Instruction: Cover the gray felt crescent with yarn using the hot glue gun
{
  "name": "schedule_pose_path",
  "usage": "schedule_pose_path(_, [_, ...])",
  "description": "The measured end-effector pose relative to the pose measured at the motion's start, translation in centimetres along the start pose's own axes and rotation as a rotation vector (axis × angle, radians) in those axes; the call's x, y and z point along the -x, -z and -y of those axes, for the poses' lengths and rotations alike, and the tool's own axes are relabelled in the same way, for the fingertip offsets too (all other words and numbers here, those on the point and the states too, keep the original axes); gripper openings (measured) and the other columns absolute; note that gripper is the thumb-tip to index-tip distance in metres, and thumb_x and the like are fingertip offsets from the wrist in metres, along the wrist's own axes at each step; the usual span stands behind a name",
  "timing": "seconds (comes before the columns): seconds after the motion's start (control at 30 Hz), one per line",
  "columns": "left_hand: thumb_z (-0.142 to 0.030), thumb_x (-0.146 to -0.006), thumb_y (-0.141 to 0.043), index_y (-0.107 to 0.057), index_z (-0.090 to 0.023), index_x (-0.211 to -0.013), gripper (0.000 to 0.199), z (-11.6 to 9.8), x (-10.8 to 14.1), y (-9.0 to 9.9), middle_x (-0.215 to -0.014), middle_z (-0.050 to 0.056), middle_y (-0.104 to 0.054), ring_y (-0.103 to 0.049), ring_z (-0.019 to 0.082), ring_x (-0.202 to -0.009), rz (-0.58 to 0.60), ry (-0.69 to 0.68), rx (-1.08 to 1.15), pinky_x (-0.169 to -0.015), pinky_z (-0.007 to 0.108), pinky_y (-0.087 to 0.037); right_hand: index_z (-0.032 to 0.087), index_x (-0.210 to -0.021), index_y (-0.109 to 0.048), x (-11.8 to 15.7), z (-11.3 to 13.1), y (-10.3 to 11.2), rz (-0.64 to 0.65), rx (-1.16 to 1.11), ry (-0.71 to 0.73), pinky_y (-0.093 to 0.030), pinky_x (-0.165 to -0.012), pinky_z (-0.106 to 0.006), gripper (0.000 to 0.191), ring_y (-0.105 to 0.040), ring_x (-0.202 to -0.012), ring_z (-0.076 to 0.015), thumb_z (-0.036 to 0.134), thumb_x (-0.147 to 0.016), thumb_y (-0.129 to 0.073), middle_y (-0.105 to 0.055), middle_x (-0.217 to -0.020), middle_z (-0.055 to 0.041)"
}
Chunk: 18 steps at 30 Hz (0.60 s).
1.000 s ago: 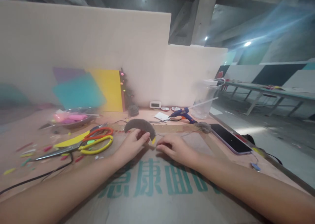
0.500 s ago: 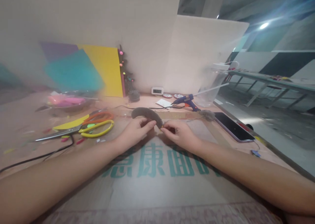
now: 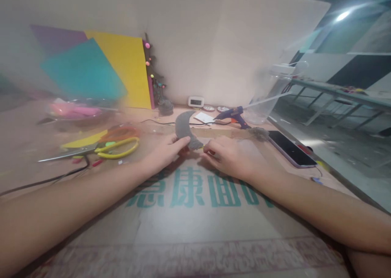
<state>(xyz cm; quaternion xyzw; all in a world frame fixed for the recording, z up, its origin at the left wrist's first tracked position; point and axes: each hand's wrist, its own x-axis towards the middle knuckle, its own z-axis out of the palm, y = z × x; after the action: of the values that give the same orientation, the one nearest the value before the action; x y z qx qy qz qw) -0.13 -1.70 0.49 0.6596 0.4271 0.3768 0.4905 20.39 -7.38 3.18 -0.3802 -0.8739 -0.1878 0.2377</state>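
A grey, fuzzy-looking crescent (image 3: pixel 184 127) stands tilted above the work surface, its lower tip pointing right. My left hand (image 3: pixel 169 149) is closed on its lower left part, thumb in front. My right hand (image 3: pixel 227 153) is beside that lower tip, with thumb and fingers curled together. A tiny yellowish bit (image 3: pixel 202 147) shows between the tip and my right fingertips. Whatever those fingers hold is too small and blurred to name. Under both hands lies a sheet with large green characters (image 3: pixel 187 188).
Yellow-handled scissors (image 3: pixel 117 148) and a black cable (image 3: pixel 45 183) lie on the left. Behind the hands are a blue glue gun (image 3: pixel 230 113), a small digital clock (image 3: pixel 196 102) and a decorated little tree (image 3: pixel 155 78). A phone (image 3: pixel 291 148) and a clear jug (image 3: pixel 264 98) stand right.
The grey crescent has turned from lying arched sideways to standing more upright, its broad face showing. My right fingers have shifted slightly off its tip. The whole view has tilted downward a little.
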Motion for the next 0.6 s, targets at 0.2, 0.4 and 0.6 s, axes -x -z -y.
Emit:
schedule_pose_path(0.2, [-0.054,-0.085,-0.055,-0.064,-0.017,-0.083,0.038,0.2,-0.3,0.5,-0.078,0.003,-0.068,-0.062,0.017,-0.073,-0.074,-0.150,-0.063,-0.067,0.027,-0.047,0.017,-0.074,-0.057,-0.3,-0.8,0.5,-0.004,-0.106,-0.011,-0.037,-0.066,-0.026,0.026,-0.053,-0.068,-0.0148,0.030,-0.095,-0.050,-0.062,-0.071,-0.0036])
schedule_pose_path(0.4, [-0.056,-0.087,-0.052,-0.065,-0.016,-0.079,0.043,-0.4,-0.2,0.8,-0.080,0.005,-0.069,-0.062,0.019,-0.076,-0.143,-0.145,-0.204,-0.067,0.028,-0.045,0.020,-0.099,-0.060,-1.3,-5.4,1.0,0.225,-0.134,-0.354,-0.036,-0.062,-0.027,0.032,-0.057,-0.075,-0.0174,0.049,-0.085,-0.061,-0.065,-0.089,-0.0042])
schedule_pose_path(0.6, [-0.059,-0.083,-0.056,-0.066,-0.015,-0.081,0.045,-0.2,-0.1,0.8,-0.079,0.006,-0.069,-0.062,0.020,-0.076,-0.240,-0.095,-0.125,-0.066,0.028,-0.045,0.023,-0.084,-0.069,-0.9,-7.3,2.0,0.601,-0.139,-0.345,-0.036,-0.059,-0.025,0.010,-0.060,-0.072,-0.0172,0.027,-0.075,-0.069,-0.069,-0.086,-0.0025])
